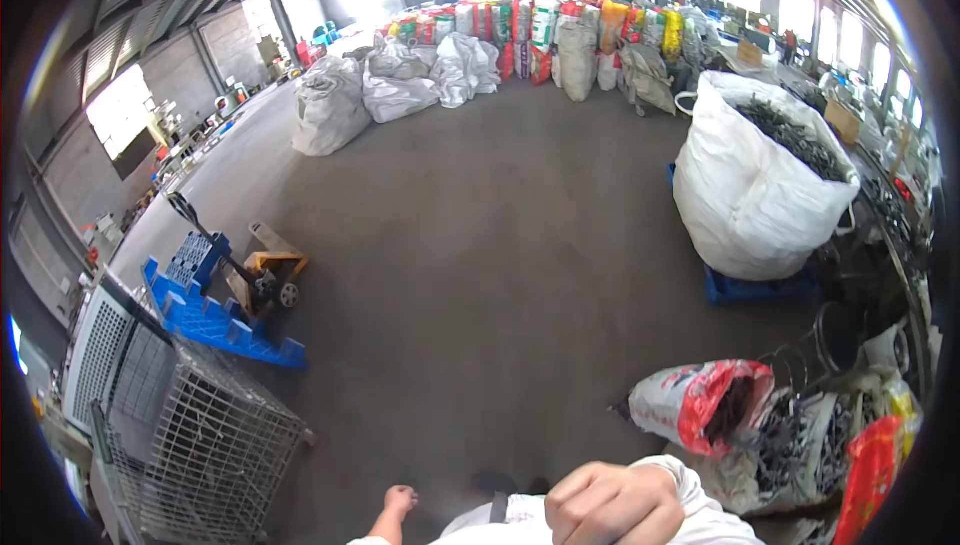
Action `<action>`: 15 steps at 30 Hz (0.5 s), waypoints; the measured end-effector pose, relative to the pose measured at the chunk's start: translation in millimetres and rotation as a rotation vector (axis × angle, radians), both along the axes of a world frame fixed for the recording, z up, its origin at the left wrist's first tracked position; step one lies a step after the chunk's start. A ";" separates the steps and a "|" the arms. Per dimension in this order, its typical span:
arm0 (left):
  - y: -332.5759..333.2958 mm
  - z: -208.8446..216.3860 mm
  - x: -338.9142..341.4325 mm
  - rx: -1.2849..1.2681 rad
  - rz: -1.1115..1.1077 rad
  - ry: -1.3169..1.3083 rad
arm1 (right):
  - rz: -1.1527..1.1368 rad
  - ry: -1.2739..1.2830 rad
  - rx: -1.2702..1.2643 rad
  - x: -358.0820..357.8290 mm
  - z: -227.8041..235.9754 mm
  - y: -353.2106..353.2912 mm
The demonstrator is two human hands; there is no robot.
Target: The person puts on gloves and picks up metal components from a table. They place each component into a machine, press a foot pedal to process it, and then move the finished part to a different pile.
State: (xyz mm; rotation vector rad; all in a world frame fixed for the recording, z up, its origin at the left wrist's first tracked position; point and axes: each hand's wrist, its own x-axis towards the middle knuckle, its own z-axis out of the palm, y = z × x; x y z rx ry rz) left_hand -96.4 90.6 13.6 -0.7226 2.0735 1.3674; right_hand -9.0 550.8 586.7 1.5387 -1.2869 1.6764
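My right hand [612, 507] is raised close in front of my white-clothed body at the lower edge, its fingers curled into a loose fist. Nothing sticks out of it, and the palm side is hidden. Lower and further left, my left hand [402, 498] hangs beside my body with the fingers curled in and no object showing. Neither hand touches anything around it. Nearest on the right lies a red and white sack [690, 400], its mouth open and dark material inside. A wire mesh cage [225, 435] stands to the left of my left hand.
A big white bulk bag [745, 185] full of dark scrap stands on a blue pallet [755, 287] at right. Tilted at left is another blue pallet [215, 320], beside a yellow pallet truck [275, 270]. White sacks [335, 110] and stacked colourful bags [545, 25] line the back.
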 end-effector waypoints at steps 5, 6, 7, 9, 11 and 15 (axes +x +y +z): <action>142.5 -18.5 -130.6 0.022 -0.181 -0.155 | 0.079 -0.025 0.009 -112.2 -0.1 113.2; 183.3 -23.6 -164.6 -0.032 -0.308 -0.195 | 0.073 -0.024 0.006 -138.1 -3.7 144.7; 212.5 -35.0 -197.0 -0.023 -0.381 -0.162 | 0.114 -0.025 -0.001 -166.0 -6.5 177.9; 319.8 -46.1 -294.2 -0.004 -0.591 -0.137 | 0.019 -0.039 0.006 -204.8 -5.6 240.6; 421.9 -43.2 -385.7 0.055 -0.604 -0.130 | -0.250 -0.278 -0.252 -251.4 -8.9 300.6; 590.2 -33.9 -574.7 -0.370 -1.325 0.188 | -0.224 -0.227 -0.292 -344.4 -5.1 454.2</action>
